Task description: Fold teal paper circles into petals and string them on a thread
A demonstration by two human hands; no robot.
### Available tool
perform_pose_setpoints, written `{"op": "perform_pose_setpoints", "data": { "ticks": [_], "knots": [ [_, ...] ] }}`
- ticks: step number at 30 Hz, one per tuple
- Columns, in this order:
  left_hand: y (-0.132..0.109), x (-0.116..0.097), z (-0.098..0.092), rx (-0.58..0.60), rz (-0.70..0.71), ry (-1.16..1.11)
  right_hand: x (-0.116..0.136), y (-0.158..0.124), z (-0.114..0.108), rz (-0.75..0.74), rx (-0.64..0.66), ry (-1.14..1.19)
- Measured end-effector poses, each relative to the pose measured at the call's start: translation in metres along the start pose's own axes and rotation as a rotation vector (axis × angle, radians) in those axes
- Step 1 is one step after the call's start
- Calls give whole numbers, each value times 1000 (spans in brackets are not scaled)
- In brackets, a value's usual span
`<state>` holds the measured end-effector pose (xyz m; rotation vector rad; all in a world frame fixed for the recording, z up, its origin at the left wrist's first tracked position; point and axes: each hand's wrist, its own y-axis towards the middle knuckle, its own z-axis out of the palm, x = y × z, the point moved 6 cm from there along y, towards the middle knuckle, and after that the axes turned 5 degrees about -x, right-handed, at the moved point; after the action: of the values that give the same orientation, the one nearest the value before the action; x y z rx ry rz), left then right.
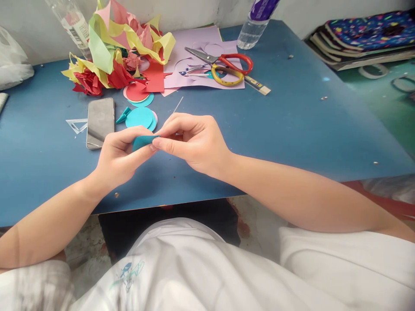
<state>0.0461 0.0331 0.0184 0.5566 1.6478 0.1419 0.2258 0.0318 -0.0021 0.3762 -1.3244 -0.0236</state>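
The left hand (118,156) and right hand (198,142) pinched a blue paper piece (140,141), apparently part-folded, over the table (285,129), while one folded cone (123,115) (finished, seemingly) lay beside flat, unfolded blue discs (139,117).

Phone (101,123): just beyond the left hand (115,160), on the table (292,129)
Set square (76,126): at the phone's left edge
Scissors (223,62): well beyond the right hand (202,144)
Cutter (257,85): by the scissors' handles
Purple-labelled bottle (254,30): farther beyond the right hand
Other bottle (74,28): far beyond the left hand
Bag (13,60): far left of both hands
Books (366,41): far right of both hands
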Motion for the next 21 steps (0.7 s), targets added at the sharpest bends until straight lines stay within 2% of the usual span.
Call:
{"op": "perform_pose_setpoints", "data": {
  "ticks": [7, 11, 16, 21],
  "knots": [
    [1, -9, 3, 40, 138, 46, -1, 0, -2, -49, 13, 48],
    [-1, -12, 1, 7, 171, 51, 3, -1, -2, -68, 8, 105],
    [-1, -10, -4, -77, 63, 62, 6, 0, 0, -20, -36, 80],
    [-1, -4, -8, -75, -78, 24, 3, 1, 0, -10, -18, 100]
  ]
}}
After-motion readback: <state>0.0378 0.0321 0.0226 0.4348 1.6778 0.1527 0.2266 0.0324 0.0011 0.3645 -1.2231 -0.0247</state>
